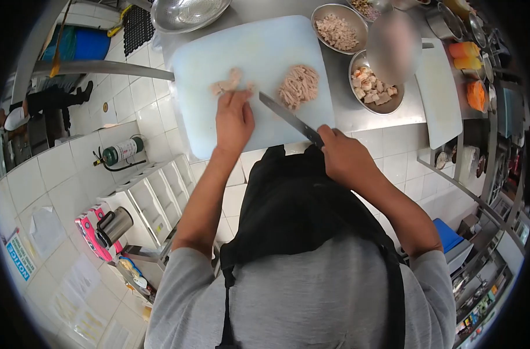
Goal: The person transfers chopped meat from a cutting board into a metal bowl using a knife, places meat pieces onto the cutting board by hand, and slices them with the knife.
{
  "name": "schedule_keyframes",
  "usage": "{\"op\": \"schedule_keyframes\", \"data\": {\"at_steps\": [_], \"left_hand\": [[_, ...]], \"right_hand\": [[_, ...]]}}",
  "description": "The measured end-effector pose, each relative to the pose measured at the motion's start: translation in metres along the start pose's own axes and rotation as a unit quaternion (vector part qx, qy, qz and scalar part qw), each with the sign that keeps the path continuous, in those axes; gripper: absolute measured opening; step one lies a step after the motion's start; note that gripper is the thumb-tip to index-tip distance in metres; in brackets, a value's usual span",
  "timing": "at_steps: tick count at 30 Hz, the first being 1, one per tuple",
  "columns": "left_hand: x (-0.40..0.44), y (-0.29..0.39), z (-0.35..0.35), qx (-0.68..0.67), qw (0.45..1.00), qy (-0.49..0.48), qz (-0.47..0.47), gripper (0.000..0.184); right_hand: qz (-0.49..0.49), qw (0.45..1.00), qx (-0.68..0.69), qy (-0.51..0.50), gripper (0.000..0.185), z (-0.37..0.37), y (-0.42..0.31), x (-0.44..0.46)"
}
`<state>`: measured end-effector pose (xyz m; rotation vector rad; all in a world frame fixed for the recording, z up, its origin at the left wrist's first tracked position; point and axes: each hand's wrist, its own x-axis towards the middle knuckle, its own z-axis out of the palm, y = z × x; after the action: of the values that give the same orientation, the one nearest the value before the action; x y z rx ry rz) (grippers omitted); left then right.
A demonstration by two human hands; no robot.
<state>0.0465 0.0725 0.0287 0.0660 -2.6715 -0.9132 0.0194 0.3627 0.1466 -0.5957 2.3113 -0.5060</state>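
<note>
My right hand [340, 152] is wrapped round the handle of a knife [291, 119], whose blade points up and left over the white cutting board [209, 128]. My left hand [234, 119] rests on the board with its fingertips at some pale meat pieces [226, 84]; whether it grips one is hidden. The knife tip lies just right of those fingers, apart from them. A pile of sliced meat strips [299, 86] sits on the board's right part, beyond the blade.
Metal bowls of chopped meat [336, 33] and cubed pieces [371, 87] stand right of the board. A steel colander [186, 13] is at the back left. Another board [442, 99] and orange containers [466, 56] are farther right. Another person [43, 104] is at far left.
</note>
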Motion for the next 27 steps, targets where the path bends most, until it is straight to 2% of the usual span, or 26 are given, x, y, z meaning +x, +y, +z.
{"op": "schedule_keyframes", "data": {"at_steps": [2,6,9,12,23,27], "left_hand": [[0.021,-0.005,-0.003,0.011,0.999,0.010,0.032,0.022],[0.017,-0.008,0.001,0.033,0.998,-0.041,0.018,0.017],[-0.008,0.018,0.012,-0.014,0.995,-0.090,0.036,0.014],[-0.020,0.047,0.016,-0.058,0.994,-0.086,0.017,0.015],[-0.018,0.033,0.014,-0.033,0.994,-0.090,0.049,0.015],[-0.021,0.035,0.011,-0.041,0.995,-0.079,0.037,0.014]], "right_hand": [[0.011,0.999,-0.018,-0.038,0.030,0.007,0.004,-0.002],[0.012,1.000,0.003,0.013,0.028,0.021,0.011,0.005],[0.018,0.998,0.009,0.058,0.029,0.020,0.015,0.017],[0.005,0.998,-0.020,0.059,0.031,0.015,0.007,0.023],[-0.057,0.994,-0.090,0.016,0.036,-0.010,-0.010,0.026],[-0.036,0.996,-0.079,0.018,0.036,0.008,-0.002,0.021]]}}
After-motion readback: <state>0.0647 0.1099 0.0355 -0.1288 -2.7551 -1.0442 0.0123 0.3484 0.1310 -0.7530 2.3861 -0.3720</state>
